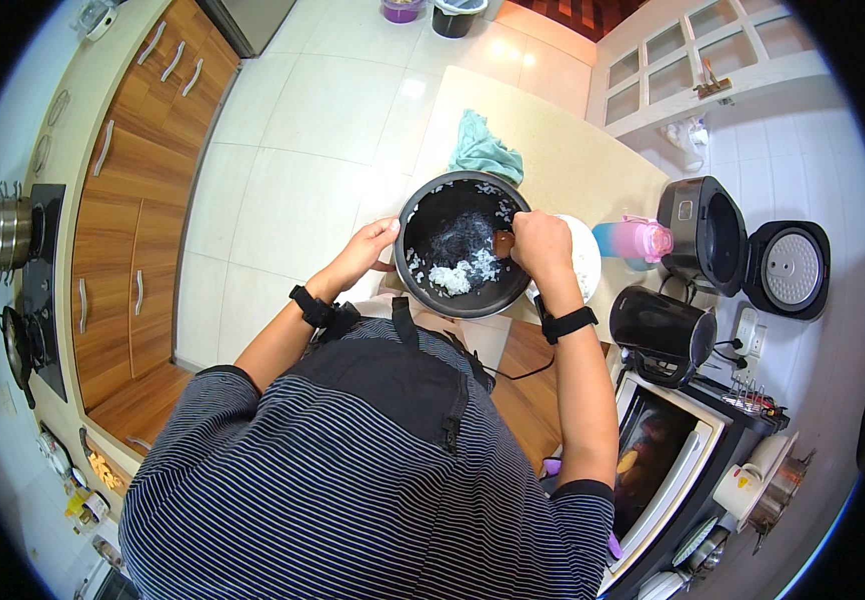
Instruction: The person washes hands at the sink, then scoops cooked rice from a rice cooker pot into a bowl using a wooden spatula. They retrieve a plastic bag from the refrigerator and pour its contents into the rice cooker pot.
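Note:
My left hand (363, 251) grips the left rim of a dark rice cooker inner pot (470, 296), which is tilted so that I see into it. A clump of cooked white rice (450, 279) lies in the lower part of the pot, and loose grains stick to its wall. My right hand (543, 244) is closed around a brown utensil, likely a rice paddle (503, 243), whose head is inside the pot at its right side. Partly hidden behind that hand is a white bowl or plate (586, 259) with white contents, probably rice.
A teal cloth (483, 148) lies on the cream tabletop (560, 142) beyond the pot. To the right stand a pink-and-blue bottle (631, 238), a rice cooker (702, 232) with its lid up and a black electric kettle (661, 330). Wooden cabinets (117, 247) line the left.

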Tool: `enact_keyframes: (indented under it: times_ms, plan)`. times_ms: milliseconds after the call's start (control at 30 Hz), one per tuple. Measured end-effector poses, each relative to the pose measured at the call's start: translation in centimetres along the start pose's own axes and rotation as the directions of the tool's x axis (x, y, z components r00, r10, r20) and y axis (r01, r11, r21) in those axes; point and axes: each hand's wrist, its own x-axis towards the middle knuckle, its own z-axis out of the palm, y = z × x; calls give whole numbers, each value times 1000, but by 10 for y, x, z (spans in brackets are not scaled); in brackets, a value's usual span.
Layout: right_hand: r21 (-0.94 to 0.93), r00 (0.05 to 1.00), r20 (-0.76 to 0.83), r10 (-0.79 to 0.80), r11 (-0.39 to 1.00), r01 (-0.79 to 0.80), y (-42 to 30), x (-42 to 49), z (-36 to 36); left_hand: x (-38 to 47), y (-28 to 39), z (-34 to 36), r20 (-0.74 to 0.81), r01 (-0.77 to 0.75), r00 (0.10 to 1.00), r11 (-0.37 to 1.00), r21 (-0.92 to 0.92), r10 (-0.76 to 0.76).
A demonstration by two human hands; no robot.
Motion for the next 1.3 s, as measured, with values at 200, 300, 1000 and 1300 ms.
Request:
enact_keyframes:
  times_ms: [200, 300, 1000, 1300]
  plan:
    - [104, 988, 155, 7, 994, -23, 2, -9, 5, -9, 2, -4, 84, 39, 996, 999, -4, -38]
    - [140, 977, 213, 14, 989, -44, 0, -9, 12, -11, 4, -2, 121, 23, 992, 999, 39, -28]
    - [754, 958, 285, 27, 611, -242, -18, -2, 65, -5, -2, -4, 140, 32, 990, 999, 22, -35]
    - [877, 938, 332, 105, 331, -347, -24, -5, 87, -2, -3, -5, 156, 26, 987, 998, 60, -35]
